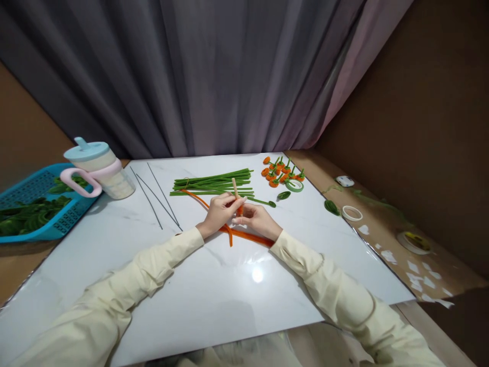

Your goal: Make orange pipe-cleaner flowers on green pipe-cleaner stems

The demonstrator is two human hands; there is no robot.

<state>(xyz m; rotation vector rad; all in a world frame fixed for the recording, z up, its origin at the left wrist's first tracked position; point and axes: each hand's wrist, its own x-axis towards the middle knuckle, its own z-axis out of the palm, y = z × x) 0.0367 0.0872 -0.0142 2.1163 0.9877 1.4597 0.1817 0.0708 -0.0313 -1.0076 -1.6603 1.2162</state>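
Observation:
My left hand [219, 213] is closed in a pinch on a thin wooden stick [234, 186], which stands nearly upright. Orange pipe cleaner [240, 210] is coiled round the stick's lower part, and my right hand [262, 220] pinches it there. Fingers partly hide the coil. More orange pipe cleaners [250, 236] lie on the white tabletop [214, 285] under my hands and wrists. Just beyond is a bundle of green pipe cleaners [212, 181]. A green stem with a rounded end [263, 202] lies close to my right hand.
Orange pieces with green stems [280, 171] cluster at the back right, beside a green tape roll [294, 186] and a leaf [283, 195]. Dark wires [156, 199] lie left. A tumbler [110, 178] and blue basket [72, 216] stand far left. Paper scraps [414, 278] lie right.

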